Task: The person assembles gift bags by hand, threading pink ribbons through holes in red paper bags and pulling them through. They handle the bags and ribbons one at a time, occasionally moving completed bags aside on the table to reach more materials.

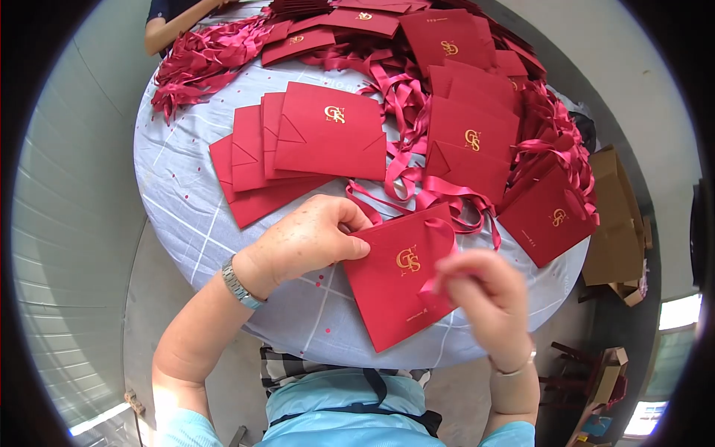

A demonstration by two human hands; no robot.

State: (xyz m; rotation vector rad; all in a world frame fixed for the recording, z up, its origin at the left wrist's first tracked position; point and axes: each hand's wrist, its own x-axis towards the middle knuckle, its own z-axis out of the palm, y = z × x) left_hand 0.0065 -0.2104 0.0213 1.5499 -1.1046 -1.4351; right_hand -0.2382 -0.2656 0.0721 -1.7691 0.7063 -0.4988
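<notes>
A red paper gift bag (pixel 387 302) with a gold logo lies tilted at the near edge of the table. My left hand (pixel 302 242) pinches its upper left corner between thumb and fingers. At the bag's right side, my right hand (pixel 488 298) is closed on a pink-red ribbon (pixel 445 235) that runs from the bag's top edge down its front. Motion blurs that hand's fingertips. Just beyond the left hand, several flat red bags (pixel 331 138) overlap in a fanned stack. Loose ribbon loops (pixel 458 201) lie right behind the held bag.
The round table wears a white checked cloth (pixel 179 179). More bags (pixel 473 141) with ribbons cover its right and far sides. A ribbon heap (pixel 212 59) sits at far left, near another person's arm (pixel 179 26). Beyond the right edge stands a cardboard box (pixel 614 223).
</notes>
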